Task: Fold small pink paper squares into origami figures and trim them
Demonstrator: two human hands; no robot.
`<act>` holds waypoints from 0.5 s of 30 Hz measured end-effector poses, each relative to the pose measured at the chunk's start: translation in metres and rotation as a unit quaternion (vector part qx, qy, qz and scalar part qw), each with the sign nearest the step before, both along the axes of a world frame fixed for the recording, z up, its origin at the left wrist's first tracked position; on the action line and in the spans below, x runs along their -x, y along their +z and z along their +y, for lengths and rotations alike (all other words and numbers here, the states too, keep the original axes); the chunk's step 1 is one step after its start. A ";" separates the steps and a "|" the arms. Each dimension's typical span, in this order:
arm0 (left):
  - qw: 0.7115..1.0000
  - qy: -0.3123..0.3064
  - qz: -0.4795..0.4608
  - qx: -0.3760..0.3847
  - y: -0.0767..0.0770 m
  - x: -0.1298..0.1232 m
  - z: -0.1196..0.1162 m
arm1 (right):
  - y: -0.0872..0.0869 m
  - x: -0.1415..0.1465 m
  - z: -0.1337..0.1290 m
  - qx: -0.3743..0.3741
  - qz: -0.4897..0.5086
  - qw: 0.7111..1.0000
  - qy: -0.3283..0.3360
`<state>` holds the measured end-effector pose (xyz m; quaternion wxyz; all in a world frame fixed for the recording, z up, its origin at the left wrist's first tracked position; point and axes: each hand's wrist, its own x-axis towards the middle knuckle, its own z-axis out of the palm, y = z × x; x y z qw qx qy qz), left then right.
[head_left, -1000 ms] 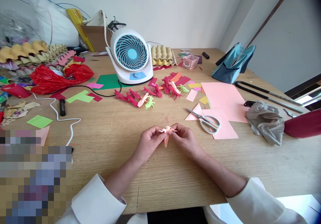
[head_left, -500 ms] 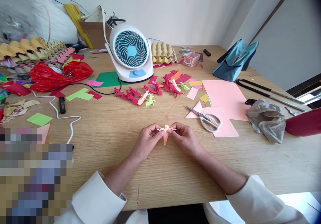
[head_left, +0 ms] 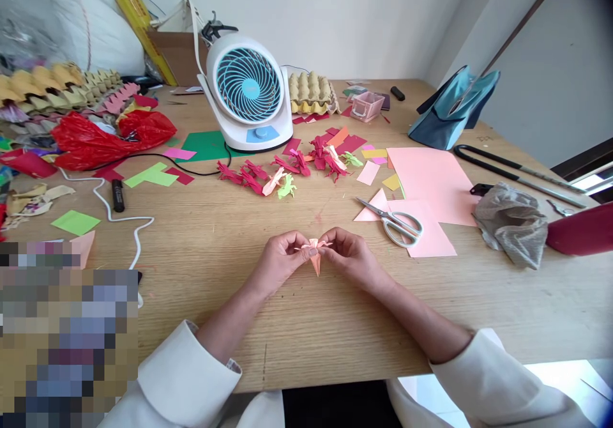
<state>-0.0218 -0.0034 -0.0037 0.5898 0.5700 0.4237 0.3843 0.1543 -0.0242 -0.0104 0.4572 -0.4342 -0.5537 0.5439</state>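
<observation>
Pink folded paper between nearly closed, pinching fingers of left hand and right hand, exact contact unclear.

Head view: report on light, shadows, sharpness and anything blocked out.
Head view, lower left: coarse pixel blocks hide the corner; head view, right edge: a bright patch glares nearly white; head view, centre: shadows are soft, scissors look crisp, but the folded pink paper is too small to show fine creases.

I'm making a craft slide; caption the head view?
Left hand and right hand hold a folded pink paper at a wooden table, scissors lying nearby.
</observation>
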 end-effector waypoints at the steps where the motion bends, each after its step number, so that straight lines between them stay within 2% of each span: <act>1: 1.000 0.009 -0.011 0.009 0.001 0.000 0.000 | 0.000 -0.001 0.001 0.007 0.007 1.000 0.012; 4: 0.997 0.035 -0.041 0.046 0.005 -0.001 -0.001 | 0.001 -0.003 0.001 0.017 -0.026 0.999 0.041; 7: 0.996 0.025 -0.034 0.073 0.007 -0.001 -0.001 | 0.001 -0.003 -0.001 0.013 -0.074 0.996 0.041; 12: 0.998 -0.010 0.026 0.055 0.005 0.001 -0.001 | 0.001 -0.001 -0.004 0.016 -0.110 0.994 0.013; 15: 0.998 -0.010 0.027 0.056 0.004 0.001 -0.001 | 0.002 0.001 -0.004 0.017 -0.081 0.996 0.018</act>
